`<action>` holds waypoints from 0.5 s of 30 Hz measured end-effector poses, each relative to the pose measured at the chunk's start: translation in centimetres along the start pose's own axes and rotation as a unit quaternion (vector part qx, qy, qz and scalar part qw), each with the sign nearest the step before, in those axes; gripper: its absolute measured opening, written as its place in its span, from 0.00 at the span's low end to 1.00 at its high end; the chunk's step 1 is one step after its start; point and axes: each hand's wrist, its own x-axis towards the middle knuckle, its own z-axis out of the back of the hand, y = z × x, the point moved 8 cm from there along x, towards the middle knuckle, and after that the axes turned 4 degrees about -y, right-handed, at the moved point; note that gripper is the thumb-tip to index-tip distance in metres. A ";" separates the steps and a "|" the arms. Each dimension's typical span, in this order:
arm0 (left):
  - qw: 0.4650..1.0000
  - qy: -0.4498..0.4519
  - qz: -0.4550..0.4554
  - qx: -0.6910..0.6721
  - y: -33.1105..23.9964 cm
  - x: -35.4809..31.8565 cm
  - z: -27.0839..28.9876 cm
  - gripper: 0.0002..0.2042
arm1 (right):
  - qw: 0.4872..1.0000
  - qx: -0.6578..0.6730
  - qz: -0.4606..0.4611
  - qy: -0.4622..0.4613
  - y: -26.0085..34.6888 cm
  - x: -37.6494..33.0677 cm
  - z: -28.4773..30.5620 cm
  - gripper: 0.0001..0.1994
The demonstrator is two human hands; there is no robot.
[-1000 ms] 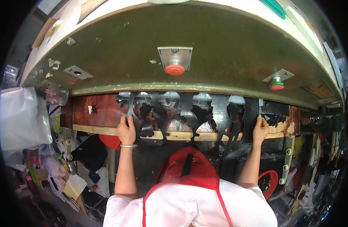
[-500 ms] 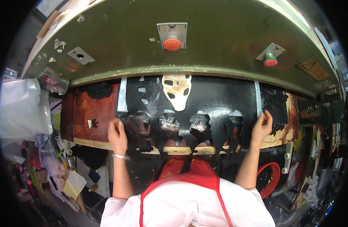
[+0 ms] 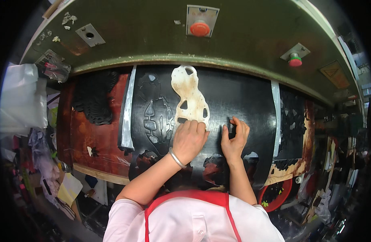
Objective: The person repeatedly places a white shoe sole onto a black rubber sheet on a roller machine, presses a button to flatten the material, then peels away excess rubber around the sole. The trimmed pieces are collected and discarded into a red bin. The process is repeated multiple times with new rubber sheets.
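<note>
- Nearest the camera, a white shirt under a red apron (image 3: 185,201), with both forearms reaching up from the lower edge
- Left hand (image 3: 189,139), a thin bracelet (image 3: 176,158) on its wrist, lies knuckles up with fingers curled onto the lower end of a cream sole-shaped template (image 3: 189,94); whether it pinches the edge or only presses on it cannot be told
- Right hand (image 3: 234,139) sits just beside it, fingers spread and bent, fingertips pressing down on the black rubber sheet (image 3: 238,97); it grips nothing that shows
- The template rests flat on the sheet, near its middle, running away from the hands; holes are cut through it
- Left of the template, a sole tread pattern (image 3: 159,117) is pressed into the same sheet
- The sheet covers a worn reddish-brown board (image 3: 97,137), with cut-out gaps along its near edge
- Farthest off, the green machine housing (image 3: 153,36) arches over the board, carrying a red push button (image 3: 200,28) at centre and a smaller one (image 3: 295,60) to the right
</note>
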 end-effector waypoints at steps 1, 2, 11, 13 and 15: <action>1.000 0.009 0.007 -0.002 -0.1 -0.4 -0.4 0.08 | 1.000 -0.005 0.004 0.006 0.1 -0.5 0.0 0.20; 1.000 0.011 0.005 0.020 -0.4 -0.7 -0.6 0.09 | 1.000 -0.012 0.012 0.000 0.2 -0.9 0.3 0.20; 0.786 0.318 0.196 -0.492 3.9 -6.2 7.8 0.08 | 0.995 0.068 -0.063 0.046 2.6 -2.0 1.1 0.28; 0.805 0.239 0.391 -0.378 8.7 -10.0 8.3 0.08 | 0.988 0.052 0.036 0.139 6.5 -2.9 -1.6 0.48; 0.904 0.022 0.380 -0.194 11.7 -10.9 9.7 0.08 | 0.980 0.022 0.053 0.192 9.1 -4.1 -4.4 0.55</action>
